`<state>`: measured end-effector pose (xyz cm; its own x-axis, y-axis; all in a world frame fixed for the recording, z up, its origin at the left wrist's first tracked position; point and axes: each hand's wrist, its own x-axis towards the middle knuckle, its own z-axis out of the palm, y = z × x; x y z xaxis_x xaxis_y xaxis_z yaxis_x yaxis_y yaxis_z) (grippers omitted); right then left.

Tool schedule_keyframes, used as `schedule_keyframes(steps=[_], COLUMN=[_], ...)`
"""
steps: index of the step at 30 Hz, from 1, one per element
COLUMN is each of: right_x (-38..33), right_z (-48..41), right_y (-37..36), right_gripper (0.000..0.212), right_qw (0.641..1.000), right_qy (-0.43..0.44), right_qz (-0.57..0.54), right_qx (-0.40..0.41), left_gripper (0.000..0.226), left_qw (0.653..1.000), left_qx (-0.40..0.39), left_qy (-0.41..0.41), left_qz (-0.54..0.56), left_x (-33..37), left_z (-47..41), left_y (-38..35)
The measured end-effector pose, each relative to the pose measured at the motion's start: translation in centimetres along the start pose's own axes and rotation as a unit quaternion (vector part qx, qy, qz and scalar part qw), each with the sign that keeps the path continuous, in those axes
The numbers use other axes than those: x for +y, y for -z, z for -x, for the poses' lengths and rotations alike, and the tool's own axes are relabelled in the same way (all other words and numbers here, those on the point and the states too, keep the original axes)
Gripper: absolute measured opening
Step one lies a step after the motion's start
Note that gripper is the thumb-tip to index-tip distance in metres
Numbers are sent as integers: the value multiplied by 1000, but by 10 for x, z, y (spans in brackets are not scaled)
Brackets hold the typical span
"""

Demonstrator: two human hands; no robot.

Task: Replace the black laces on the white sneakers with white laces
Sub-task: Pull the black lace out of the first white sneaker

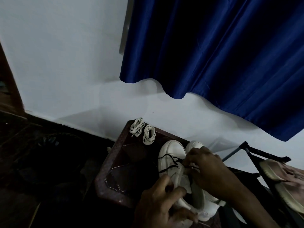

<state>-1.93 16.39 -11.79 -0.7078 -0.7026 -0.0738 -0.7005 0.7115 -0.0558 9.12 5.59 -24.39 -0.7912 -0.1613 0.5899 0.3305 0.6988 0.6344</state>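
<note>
Two white sneakers sit side by side on the right half of a small dark table [125, 162], soles down. Their long axes run from the table's near edge toward its far edge, with the toes pointing away from the person toward the wall [65, 63] behind the table. The left sneaker [171, 150] shows its whole toe cap; the right sneaker [194, 145] is mostly hidden under the right hand [209, 171]. A black lace [169, 157] lies loose across the left sneaker's upper, its strands trailing over the side that faces the table's middle. The right hand reaches over both sneakers, fingers curled, fingertips pinching the black lace at the eyelets. The left hand [159, 204] is at the table's near edge, its thumb and curled fingers gripping the left sneaker's heel end. Two coiled white laces [137, 125] lie next to each other at the table's far left corner, well apart from the sneakers. A blue curtain [222, 55] hangs on the wall above the table, and a pinkish shoe [286, 180] rests to the table's right.
</note>
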Motion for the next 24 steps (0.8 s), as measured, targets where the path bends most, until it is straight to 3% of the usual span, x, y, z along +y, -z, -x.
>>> schedule_keyframes(steps=[4, 6, 11, 16, 18, 21, 24], right_x=[-5, -5, 19, 31, 13, -7, -10], right_z=[0, 7, 39, 30, 22, 12, 7], right_y=[-6, 8, 87, 63, 42, 17, -5], right_gripper=[9, 6, 2, 19, 17, 21, 20], right_qw=[999, 1000, 973, 998, 1000, 998, 999], right_qy=[6, 23, 113, 18, 0, -19, -32], right_qz=[11, -2, -197, 15, 1, 50, 11], right_qx=[30, 7, -30, -50, -13, -37, -34], left_gripper=[43, 44, 49, 50, 49, 48, 49], left_qw=[999, 999, 1000, 1000, 999, 999, 999], left_qx=[-40, -31, -6, -13, -29, -44, -37], left_qy=[4, 11, -4, -12, -1, 6, 5], left_qz=[-13, -3, 13, 18, 19, 20, 32], left_x=[1, 4, 4, 3, 2, 3, 5], left_z=[3, 1, -3, -1, 0, 0, 1], left_y=[3, 4, 6, 3, 1, 1, 3])
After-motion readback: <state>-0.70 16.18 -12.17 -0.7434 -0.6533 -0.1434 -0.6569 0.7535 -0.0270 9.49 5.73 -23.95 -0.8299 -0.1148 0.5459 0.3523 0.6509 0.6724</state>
